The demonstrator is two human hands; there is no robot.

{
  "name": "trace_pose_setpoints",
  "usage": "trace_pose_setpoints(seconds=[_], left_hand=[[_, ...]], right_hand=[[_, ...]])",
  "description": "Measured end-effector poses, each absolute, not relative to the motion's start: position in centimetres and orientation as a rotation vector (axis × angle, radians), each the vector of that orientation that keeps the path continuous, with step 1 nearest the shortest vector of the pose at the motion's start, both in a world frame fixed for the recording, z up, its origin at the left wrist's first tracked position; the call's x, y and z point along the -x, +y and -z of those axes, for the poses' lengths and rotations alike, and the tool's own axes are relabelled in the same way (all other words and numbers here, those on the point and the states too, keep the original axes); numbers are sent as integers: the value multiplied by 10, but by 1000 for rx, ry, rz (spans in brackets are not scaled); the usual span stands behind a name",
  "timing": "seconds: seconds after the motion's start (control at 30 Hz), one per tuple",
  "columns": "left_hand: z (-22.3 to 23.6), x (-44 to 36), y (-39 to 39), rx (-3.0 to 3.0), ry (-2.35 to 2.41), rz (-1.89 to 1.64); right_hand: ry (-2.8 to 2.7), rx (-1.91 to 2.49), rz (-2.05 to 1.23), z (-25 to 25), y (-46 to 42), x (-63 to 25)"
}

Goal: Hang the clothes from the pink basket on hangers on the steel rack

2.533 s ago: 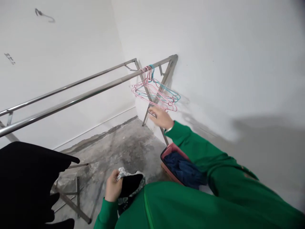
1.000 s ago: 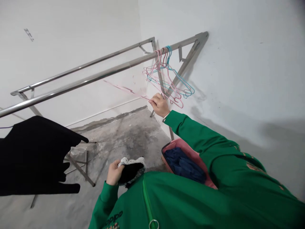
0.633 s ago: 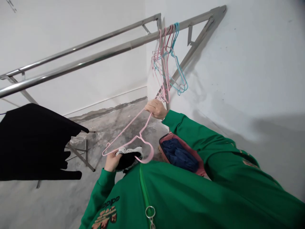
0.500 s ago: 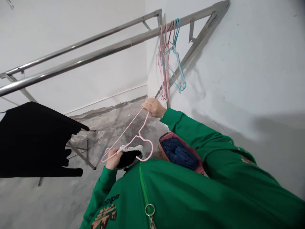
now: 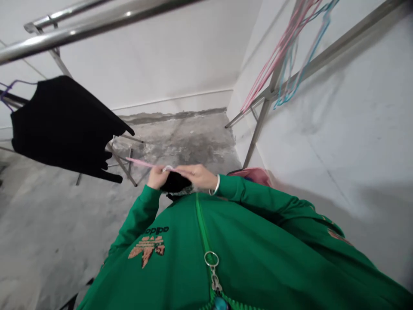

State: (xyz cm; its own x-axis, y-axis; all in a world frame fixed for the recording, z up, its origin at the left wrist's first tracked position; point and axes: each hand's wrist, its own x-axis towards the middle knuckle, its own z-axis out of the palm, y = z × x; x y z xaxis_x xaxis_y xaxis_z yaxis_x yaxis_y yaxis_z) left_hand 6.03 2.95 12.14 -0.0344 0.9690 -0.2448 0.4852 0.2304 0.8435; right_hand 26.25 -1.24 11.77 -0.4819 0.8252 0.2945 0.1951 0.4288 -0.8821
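Observation:
Both of my hands meet close to my chest over a small black garment with a pale trim (image 5: 176,184). My left hand (image 5: 157,176) is closed on the garment's edge. My right hand (image 5: 197,175) is closed on a pink wire hanger (image 5: 142,163), which lies nearly flat and sticks out to the left over the garment. How far the hanger goes into the garment is hidden by my fingers.
A steel drying rack's rails (image 5: 80,28) run overhead. A black garment (image 5: 64,125) hangs on it at the left. Several pink and blue hangers (image 5: 284,56) hang at the right end by the wall. A pink basket (image 5: 254,175) peeks out behind my right sleeve.
My right hand took a pink hanger off the rail and brought it down to the garment in my left hand. My view has tipped down toward my chest.

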Motion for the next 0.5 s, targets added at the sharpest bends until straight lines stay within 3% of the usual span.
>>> trace_pose_setpoints(seconds=[0.13,0.23,0.5], left_hand=[[-130,-45,45,-1329,1728,-753],[-133,-44,49,-1300,1745,-764],[-151,-89,38,-1597,1384,-759]], right_hand=[[-1579,1030,-918,-128,-6,-300],[-1539,1005,-1020,-121,-7,-313],[-1560,1237,-974,-76,21,-240]])
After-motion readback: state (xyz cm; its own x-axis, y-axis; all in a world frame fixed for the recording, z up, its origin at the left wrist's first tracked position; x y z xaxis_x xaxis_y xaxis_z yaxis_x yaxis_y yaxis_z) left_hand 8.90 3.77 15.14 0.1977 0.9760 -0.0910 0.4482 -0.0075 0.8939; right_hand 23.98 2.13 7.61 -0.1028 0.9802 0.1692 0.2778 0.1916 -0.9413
